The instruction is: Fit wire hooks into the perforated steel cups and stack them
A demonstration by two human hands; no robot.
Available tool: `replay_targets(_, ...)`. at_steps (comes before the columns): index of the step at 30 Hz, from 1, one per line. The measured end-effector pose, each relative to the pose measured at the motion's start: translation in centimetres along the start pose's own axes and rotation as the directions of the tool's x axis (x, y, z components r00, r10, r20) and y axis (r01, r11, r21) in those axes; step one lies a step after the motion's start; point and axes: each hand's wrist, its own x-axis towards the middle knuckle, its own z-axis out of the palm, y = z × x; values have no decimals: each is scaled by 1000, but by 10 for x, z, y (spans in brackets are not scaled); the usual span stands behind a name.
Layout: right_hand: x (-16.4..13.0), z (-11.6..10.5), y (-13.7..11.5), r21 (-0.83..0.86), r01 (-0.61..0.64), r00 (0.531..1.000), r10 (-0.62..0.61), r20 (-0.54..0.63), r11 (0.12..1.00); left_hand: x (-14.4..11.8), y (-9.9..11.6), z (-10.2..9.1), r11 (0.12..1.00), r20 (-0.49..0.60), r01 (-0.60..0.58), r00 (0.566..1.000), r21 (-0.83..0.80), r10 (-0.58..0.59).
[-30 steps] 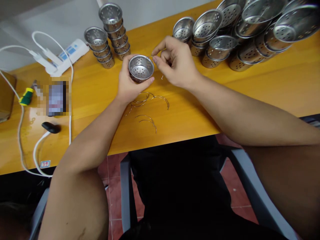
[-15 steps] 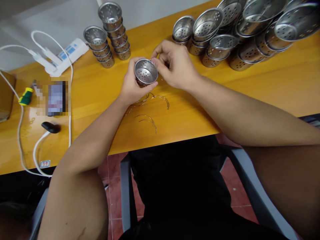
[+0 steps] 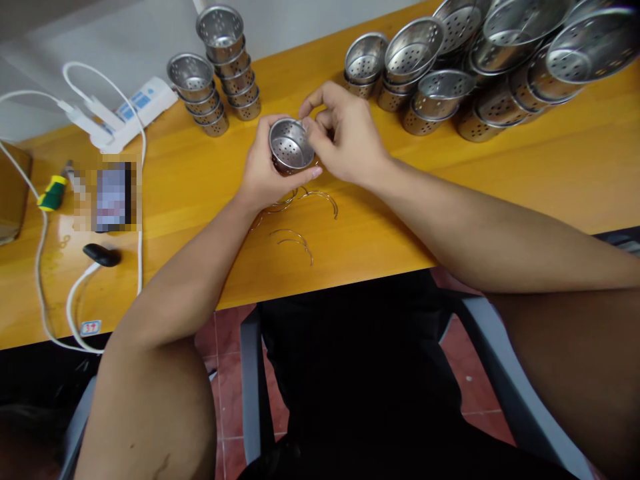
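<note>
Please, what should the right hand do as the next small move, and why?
The right hand should probably guide the thin wire, which it seems to pinch, gently against the rim of the perforated cup: its fingers are at that rim, and the left hand grips the cup. The exact contact is hidden.

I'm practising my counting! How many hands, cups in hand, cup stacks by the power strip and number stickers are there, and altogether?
Left hand and right hand: 2
Held cup: 1
Short stack and tall stack: 2
Number sticker: 1
Total: 6
</note>
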Motion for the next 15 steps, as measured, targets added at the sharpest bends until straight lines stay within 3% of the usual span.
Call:
replay_targets(6, -1, 5, -1, 11, 4, 1000, -4, -7, 1000, -3, 8, -3, 1000, 39, 4, 999, 23, -5)
replay_targets(11, 4, 6, 3, 42, 35, 999, -35, -9, 999, -4, 1, -4, 999, 50, -34, 998, 2, 34)
replay_targets(15, 9, -5, 3, 131, 59, 990, -75, 119, 990, -3, -15, -2, 995, -24, -35, 999, -97, 33)
